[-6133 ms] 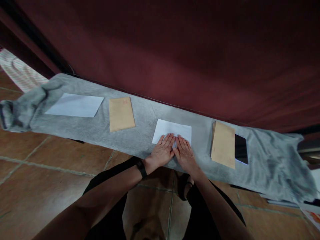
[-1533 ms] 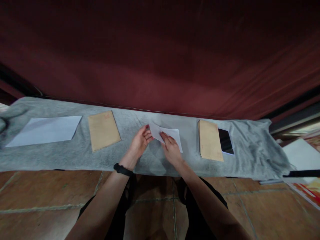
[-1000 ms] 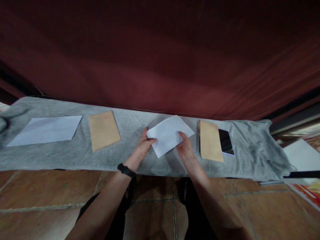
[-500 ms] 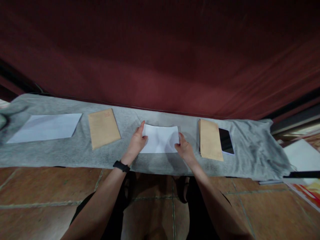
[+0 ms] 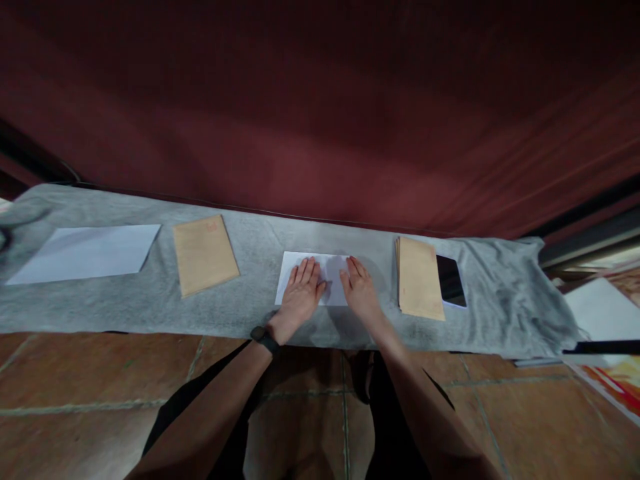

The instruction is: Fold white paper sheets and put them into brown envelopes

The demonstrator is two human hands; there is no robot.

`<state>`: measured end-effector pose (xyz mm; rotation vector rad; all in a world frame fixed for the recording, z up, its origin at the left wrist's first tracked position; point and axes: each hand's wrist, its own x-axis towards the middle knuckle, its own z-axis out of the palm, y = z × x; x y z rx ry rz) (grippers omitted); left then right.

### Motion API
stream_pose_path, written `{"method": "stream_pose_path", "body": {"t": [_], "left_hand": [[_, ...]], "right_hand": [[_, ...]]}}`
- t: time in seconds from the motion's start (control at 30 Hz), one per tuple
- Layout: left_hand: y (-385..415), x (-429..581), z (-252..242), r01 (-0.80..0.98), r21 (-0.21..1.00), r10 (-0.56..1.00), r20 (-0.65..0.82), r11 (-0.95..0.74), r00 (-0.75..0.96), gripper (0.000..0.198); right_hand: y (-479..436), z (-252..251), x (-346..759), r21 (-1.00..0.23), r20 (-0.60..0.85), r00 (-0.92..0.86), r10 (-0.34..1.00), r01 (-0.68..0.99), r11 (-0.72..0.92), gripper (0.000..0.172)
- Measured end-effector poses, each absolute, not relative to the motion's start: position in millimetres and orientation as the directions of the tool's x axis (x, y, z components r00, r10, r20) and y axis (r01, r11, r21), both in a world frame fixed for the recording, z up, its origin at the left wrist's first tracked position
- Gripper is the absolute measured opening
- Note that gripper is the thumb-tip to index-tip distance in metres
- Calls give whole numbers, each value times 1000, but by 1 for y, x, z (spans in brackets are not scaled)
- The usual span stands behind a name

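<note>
A white sheet of paper (image 5: pixel 332 272), seemingly folded, lies flat on the grey cloth in front of me. My left hand (image 5: pixel 301 292) rests palm down on its left half, fingers spread, with a dark watch on the wrist. On the right end of the paper lies my right hand (image 5: pixel 359 288), also flat with its fingers stretched out. Neither hand grips anything. To the left of the paper is a single brown envelope (image 5: pixel 206 256). A stack of brown envelopes (image 5: pixel 420 279) sits to the right of my right hand.
Grey cloth (image 5: pixel 260 320) covers the long narrow surface. More white paper (image 5: pixel 85 253) lies at the far left. A phone (image 5: pixel 451 281) is beside the envelope stack. Behind rises a dark red panel (image 5: pixel 320 133); papers (image 5: pixel 603 317) sit low at the right. The floor is tiled.
Both hands have let go of the paper's side edges and moved onto its top, now pressing flat. The left hand has shifted right. The paper lies flatter than before.
</note>
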<state>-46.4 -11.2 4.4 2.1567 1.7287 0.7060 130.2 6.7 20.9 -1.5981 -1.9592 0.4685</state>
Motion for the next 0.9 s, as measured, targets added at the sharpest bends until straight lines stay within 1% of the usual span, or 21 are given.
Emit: {"method": "stream_pose_path", "body": {"t": [0.03, 0.1, 0.2, 0.3, 0.47, 0.73, 0.9], "left_hand": [[-13, -43, 2, 831, 500, 968, 183, -242, 172, 57], [-14, -39, -2, 843, 483, 970, 161, -239, 183, 58], [-13, -40, -4, 864, 445, 972, 126, -236, 200, 59], [-11, -43, -3, 879, 417, 973, 113, -232, 203, 61], [-7, -52, -1, 865, 454, 976, 138, -213, 168, 60], [-3, -54, 0, 851, 493, 981, 151, -182, 122, 58], [-5, -55, -1, 843, 499, 978, 161, -199, 136, 56]], "right_hand": [[7, 19, 123, -621, 213, -160, 964, 739, 260, 54], [5, 14, 107, -640, 196, -208, 958, 713, 286, 56], [1, 9, 88, -595, 128, -291, 948, 743, 308, 56], [1, 7, 80, -529, 80, -321, 944, 789, 313, 57], [6, 4, 84, -467, 84, -312, 946, 827, 314, 56], [13, -3, 84, -410, 123, -322, 939, 845, 343, 51], [18, -4, 88, -376, 136, -327, 935, 857, 354, 51]]}}
